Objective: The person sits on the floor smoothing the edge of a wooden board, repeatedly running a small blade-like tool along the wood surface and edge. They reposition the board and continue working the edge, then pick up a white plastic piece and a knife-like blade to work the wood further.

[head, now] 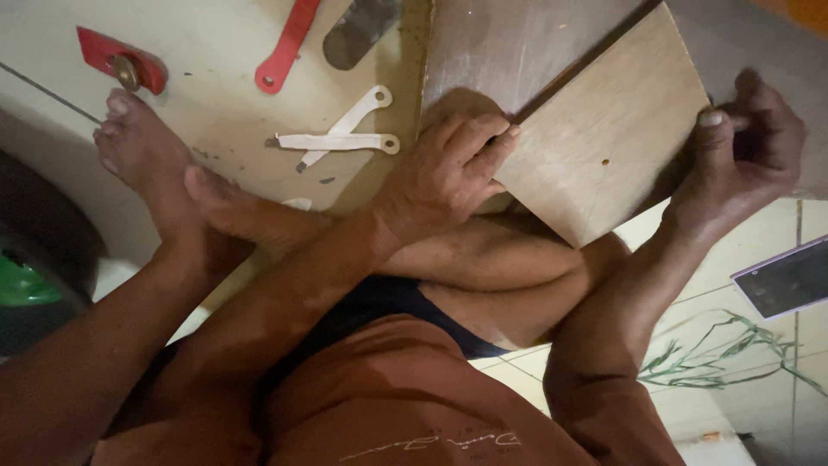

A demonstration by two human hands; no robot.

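Two hands grip one square plywood panel [604, 129], which sits at about two o'clock, propped over the seated person's raised knee. The left hand [444, 177] lies curled over the panel's left corner, fingers folded against its edge. The right hand [746, 151] clamps the right edge, thumb on top. In judgement, firm pressure at both edges would keep the panel steady. White folding pieces [341, 138] lie on the floor [216, 52] at eleven o'clock, a red-handled tool [285, 47] beyond. No container is visible.
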